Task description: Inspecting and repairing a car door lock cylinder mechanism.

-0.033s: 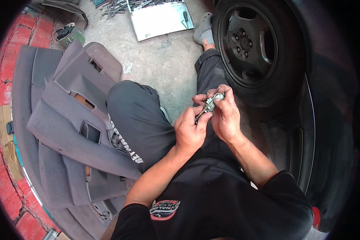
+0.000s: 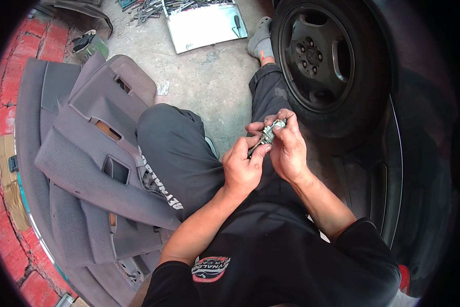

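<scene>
Between my two hands, above my lap, is a small silver metal mechanism (image 2: pixel 269 134) with uneven edges. My right hand (image 2: pixel 290 147) pinches its upper end between thumb and fingers. Closed around the lower end, my left hand (image 2: pixel 243 162) has its thumb close to the metal. A thin dark rod-like piece (image 2: pixel 252 149) runs from the mechanism down into the left fingers. Whether it belongs to the mechanism or is a separate tool, I cannot tell. My fingers cover much of both.
Grey car door panels (image 2: pixel 89 148) are stacked at my left, beside a red brick wall (image 2: pixel 7 97). A car wheel (image 2: pixel 324 61) stands close on my right. Ahead on the concrete lie a white open case (image 2: pixel 207 30) with a screwdriver (image 2: pixel 237 23) and a pile of metal tools (image 2: pixel 150 11).
</scene>
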The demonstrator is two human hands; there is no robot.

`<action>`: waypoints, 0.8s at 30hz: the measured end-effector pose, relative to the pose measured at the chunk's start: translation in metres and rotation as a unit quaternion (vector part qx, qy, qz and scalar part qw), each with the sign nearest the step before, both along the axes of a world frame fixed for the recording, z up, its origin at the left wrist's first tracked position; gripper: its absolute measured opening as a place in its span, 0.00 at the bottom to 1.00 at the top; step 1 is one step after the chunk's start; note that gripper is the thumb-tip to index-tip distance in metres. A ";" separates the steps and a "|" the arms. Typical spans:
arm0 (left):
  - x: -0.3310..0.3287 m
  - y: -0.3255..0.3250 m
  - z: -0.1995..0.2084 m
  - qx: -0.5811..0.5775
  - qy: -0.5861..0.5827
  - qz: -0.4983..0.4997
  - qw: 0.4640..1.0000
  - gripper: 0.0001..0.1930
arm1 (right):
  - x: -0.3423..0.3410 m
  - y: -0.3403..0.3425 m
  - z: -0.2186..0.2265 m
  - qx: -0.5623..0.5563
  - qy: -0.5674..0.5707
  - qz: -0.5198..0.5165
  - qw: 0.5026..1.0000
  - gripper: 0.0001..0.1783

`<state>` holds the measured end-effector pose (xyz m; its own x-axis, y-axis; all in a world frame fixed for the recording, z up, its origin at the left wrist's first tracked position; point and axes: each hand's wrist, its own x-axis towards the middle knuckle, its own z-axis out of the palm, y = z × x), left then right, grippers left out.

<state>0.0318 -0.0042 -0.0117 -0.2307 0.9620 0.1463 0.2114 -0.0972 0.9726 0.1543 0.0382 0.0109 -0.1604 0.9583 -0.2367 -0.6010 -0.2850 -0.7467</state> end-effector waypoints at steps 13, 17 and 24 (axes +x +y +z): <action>-0.007 0.006 0.007 -0.024 -0.012 -0.054 0.998 0.15 | 0.006 0.003 -0.010 -0.168 0.097 -0.036 0.980 0.19; -0.003 0.008 0.002 -0.025 0.020 -0.050 0.998 0.16 | 0.004 0.000 -0.020 -0.138 0.085 -0.021 0.987 0.18; -0.019 -0.001 0.010 -0.104 0.026 -0.078 0.991 0.15 | 0.000 0.010 -0.025 -0.282 0.180 -0.117 0.935 0.17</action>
